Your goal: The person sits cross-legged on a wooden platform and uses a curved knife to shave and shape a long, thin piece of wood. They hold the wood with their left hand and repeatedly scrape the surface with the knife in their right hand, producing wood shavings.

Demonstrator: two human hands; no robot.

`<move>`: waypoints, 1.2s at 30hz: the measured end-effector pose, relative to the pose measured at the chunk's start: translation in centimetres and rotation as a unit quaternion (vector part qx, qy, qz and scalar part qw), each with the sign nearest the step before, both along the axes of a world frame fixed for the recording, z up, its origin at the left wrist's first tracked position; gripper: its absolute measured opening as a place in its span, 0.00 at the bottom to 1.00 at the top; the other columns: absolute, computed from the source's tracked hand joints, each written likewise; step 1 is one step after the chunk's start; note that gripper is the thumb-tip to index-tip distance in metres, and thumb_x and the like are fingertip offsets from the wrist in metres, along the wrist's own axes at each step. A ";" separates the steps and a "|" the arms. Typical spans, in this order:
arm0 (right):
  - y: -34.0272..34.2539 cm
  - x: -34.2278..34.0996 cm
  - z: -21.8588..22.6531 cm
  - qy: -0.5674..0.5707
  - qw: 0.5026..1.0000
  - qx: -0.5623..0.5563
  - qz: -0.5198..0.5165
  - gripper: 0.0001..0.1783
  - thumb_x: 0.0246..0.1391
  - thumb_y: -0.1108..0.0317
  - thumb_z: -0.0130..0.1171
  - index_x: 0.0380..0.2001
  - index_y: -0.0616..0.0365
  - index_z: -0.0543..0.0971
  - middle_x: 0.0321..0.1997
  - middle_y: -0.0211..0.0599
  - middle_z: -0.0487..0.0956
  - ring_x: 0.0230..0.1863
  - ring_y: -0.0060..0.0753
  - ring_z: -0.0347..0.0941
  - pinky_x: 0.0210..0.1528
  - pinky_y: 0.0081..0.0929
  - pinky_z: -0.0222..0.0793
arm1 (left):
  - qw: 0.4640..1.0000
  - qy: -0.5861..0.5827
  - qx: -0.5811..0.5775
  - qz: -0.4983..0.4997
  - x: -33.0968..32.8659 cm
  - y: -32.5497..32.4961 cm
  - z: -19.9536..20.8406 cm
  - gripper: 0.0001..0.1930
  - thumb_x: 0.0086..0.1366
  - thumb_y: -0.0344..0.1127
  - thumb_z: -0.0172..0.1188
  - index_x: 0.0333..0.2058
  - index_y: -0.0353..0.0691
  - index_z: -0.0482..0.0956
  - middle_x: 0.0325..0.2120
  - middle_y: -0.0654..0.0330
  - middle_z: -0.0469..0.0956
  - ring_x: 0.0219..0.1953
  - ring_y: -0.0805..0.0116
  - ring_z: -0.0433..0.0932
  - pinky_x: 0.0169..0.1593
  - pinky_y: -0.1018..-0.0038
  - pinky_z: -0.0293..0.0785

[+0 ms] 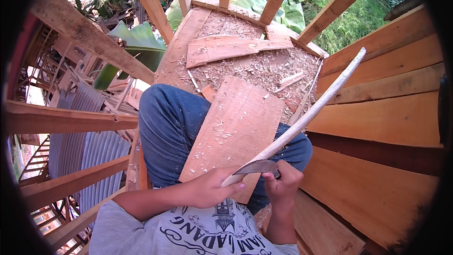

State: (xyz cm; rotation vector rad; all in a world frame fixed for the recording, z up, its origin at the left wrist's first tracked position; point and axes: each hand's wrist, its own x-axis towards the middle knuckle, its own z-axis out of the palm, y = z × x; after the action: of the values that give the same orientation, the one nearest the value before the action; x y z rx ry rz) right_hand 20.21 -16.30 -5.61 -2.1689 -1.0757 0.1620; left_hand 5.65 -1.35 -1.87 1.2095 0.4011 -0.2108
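My left hand [209,188] is closed around the lower end of a long, pale, slightly curved stick [311,113]. The stick slants up to the far right, over my right knee. Gripped in my right hand [284,180] is a knife [258,166] with a short, dark, curved blade; the fist hides most of its handle. The blade lies across the stick just beyond my left fingers and appears to touch it. Under the stick, a wide flat wooden board [236,118] rests over my lap between my knees, with a few shavings on it.
Shavings [236,73] cover the wooden floor ahead, where an irregular plank piece [226,49] lies. Wooden rails [71,117] stand on the left and far sides, with corrugated sheets [101,156] beyond. A plank wall [377,118] rises close on my right.
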 end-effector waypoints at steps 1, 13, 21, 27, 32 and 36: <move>0.0 0.1 -0.1 -0.009 1.000 0.007 -0.003 0.40 0.49 0.30 0.51 0.12 0.62 0.67 0.10 0.39 0.62 0.11 0.40 0.61 0.15 0.30 0.55 | 1.000 0.007 -0.008 -0.001 0.0 0.0 0.2 0.10 0.68 0.39 0.50 0.37 0.38 0.69 0.20 0.70 0.64 0.20 0.83 0.63 0.24 0.80 0.61; -2.7 7.8 -0.5 0.041 0.961 0.044 -0.270 0.39 0.57 0.33 0.43 0.13 0.62 0.63 0.10 0.24 0.57 0.17 0.19 0.54 0.18 0.26 0.49 | 0.976 0.068 -0.197 -0.057 -2.7 -2.0 -0.4 0.10 0.71 0.41 0.46 0.33 0.42 0.63 0.19 0.71 0.60 0.16 0.84 0.57 0.20 0.82 0.56; 0.1 -0.9 1.1 0.042 0.999 -0.027 0.013 0.32 0.47 0.39 0.61 0.11 0.57 0.66 0.10 0.38 0.64 0.12 0.45 0.65 0.15 0.33 0.58 | 0.955 0.118 -0.272 0.004 -2.6 -0.6 -1.4 0.12 0.70 0.43 0.48 0.39 0.39 0.66 0.19 0.70 0.60 0.17 0.83 0.57 0.20 0.82 0.55; 1.1 0.7 0.6 -0.061 0.998 -0.025 0.022 0.35 0.39 0.33 0.61 0.08 0.55 0.64 0.09 0.35 0.63 0.10 0.39 0.65 0.13 0.30 0.57 | 0.992 0.103 -0.075 -0.016 -2.2 -0.6 -0.3 0.18 0.69 0.39 0.49 0.49 0.30 0.65 0.24 0.65 0.67 0.27 0.79 0.65 0.31 0.78 0.64; 1.3 1.4 0.1 -0.057 0.998 -0.001 -0.006 0.40 0.41 0.28 0.55 0.09 0.59 0.61 0.10 0.39 0.59 0.11 0.44 0.61 0.15 0.33 0.54 | 0.992 0.100 -0.074 0.003 -2.1 -1.0 -0.2 0.21 0.68 0.36 0.48 0.55 0.29 0.62 0.26 0.65 0.67 0.29 0.78 0.65 0.34 0.77 0.64; 1.6 1.7 -0.3 -0.085 0.996 -0.004 0.001 0.38 0.35 0.29 0.60 0.07 0.55 0.63 0.08 0.34 0.61 0.10 0.39 0.64 0.13 0.31 0.56 | 0.989 0.113 -0.096 0.011 -2.4 -0.9 0.0 0.22 0.68 0.35 0.48 0.56 0.30 0.61 0.26 0.65 0.66 0.29 0.78 0.65 0.34 0.77 0.63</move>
State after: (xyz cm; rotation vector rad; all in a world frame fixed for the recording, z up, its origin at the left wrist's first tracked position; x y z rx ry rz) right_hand 21.90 -14.75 -5.90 -2.2213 -1.1726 -0.0183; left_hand 3.29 -2.27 -1.91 0.9940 0.5781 -0.3622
